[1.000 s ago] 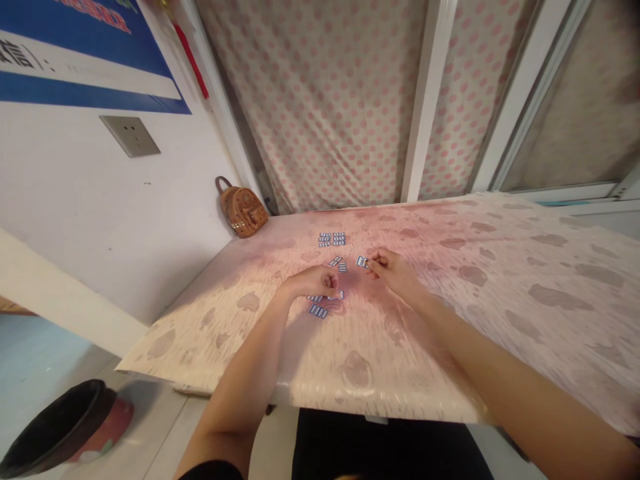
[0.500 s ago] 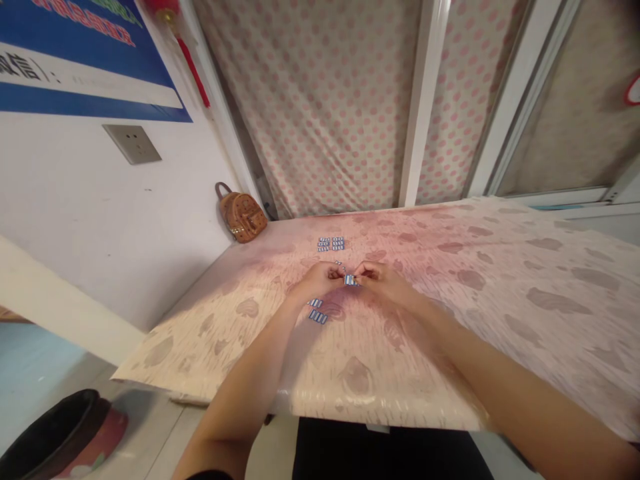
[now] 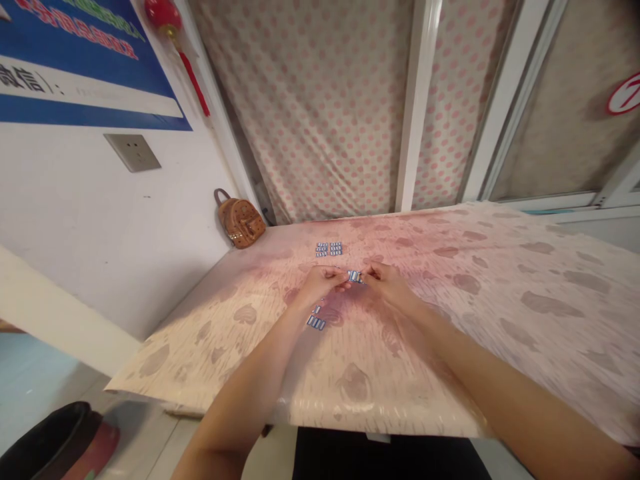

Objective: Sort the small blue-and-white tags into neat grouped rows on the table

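Between my two hands, just above the tabletop, is a small flat blue-and-white striped piece (image 3: 355, 276); its exact kind is too small to make out. My left hand (image 3: 324, 281) pinches its left end with closed fingers. At the other end my right hand (image 3: 386, 280) has its fingertips closed on the same piece. Beside my left wrist lies a similar striped piece (image 3: 316, 323), with part of another (image 3: 317, 310) showing behind it, partly covered by the wrist. Beyond my hands, a left group (image 3: 321, 249) and a right group (image 3: 336, 249) of such pieces lie in rows.
The table (image 3: 440, 360) has a patterned, glossy cover. A small brown backpack-shaped bag (image 3: 242, 221) leans against the wall at the back left corner. Curtained glass panels (image 3: 320, 120) rise behind the table. A dark-rimmed bin (image 3: 65, 443) stands on the floor at left.
The view has tilted up slightly. My hands have turned the striped piece a little and drawn slightly apart, so more of it shows. My left wrist now covers more of the pieces beside it.
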`<state>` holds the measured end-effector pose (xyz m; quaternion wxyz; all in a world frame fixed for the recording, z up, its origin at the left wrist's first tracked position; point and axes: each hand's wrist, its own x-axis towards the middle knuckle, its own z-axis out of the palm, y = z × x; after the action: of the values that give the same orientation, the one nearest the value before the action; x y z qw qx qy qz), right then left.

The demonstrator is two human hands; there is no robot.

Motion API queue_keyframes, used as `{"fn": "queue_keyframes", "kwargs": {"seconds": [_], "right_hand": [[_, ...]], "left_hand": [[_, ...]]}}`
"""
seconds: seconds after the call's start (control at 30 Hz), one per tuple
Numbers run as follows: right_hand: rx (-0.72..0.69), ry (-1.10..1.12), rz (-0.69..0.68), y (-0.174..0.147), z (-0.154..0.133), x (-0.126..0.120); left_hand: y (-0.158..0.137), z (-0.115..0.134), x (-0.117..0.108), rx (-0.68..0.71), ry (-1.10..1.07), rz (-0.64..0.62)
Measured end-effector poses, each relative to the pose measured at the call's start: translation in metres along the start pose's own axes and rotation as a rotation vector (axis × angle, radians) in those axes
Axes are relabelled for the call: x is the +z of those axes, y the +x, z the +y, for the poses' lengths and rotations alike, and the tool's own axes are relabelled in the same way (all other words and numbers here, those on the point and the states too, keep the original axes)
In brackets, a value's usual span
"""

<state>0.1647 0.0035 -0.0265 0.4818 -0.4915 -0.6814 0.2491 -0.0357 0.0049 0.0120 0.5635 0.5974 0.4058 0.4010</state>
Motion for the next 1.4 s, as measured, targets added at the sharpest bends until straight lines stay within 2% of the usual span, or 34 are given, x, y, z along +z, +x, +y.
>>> {"fn": "queue_keyframes", "kwargs": {"seconds": [0.67,0.8,0.9,1.07,1.3,1.4], "right_hand": [[0.012,0.003,0.041,-0.004,-0.011,0.004],[-0.075,0.044,0.027,-0.009,-0.023,0.000],[-0.166,-0.042,-0.015,-0.013,-0.031,-0.003],[-0.226,-0.171,0.001,-0.014,-0.034,-0.004],[-0.238,-0.160,0.000,-0.014,-0.034,-0.004],[-0.194,-0.081,-0.007,-0.013,-0.031,-0.002]], "left_hand": [[-0.002,-0.002,0.017,0.029,-0.063,0.071],[-0.003,0.000,0.018,0.026,-0.079,0.143],[-0.004,0.003,0.018,0.034,-0.084,0.170],[-0.004,0.001,0.019,0.046,-0.116,0.184],[-0.002,-0.003,0.018,0.064,-0.133,0.180],[0.000,-0.006,0.019,0.092,-0.144,0.196]]}}
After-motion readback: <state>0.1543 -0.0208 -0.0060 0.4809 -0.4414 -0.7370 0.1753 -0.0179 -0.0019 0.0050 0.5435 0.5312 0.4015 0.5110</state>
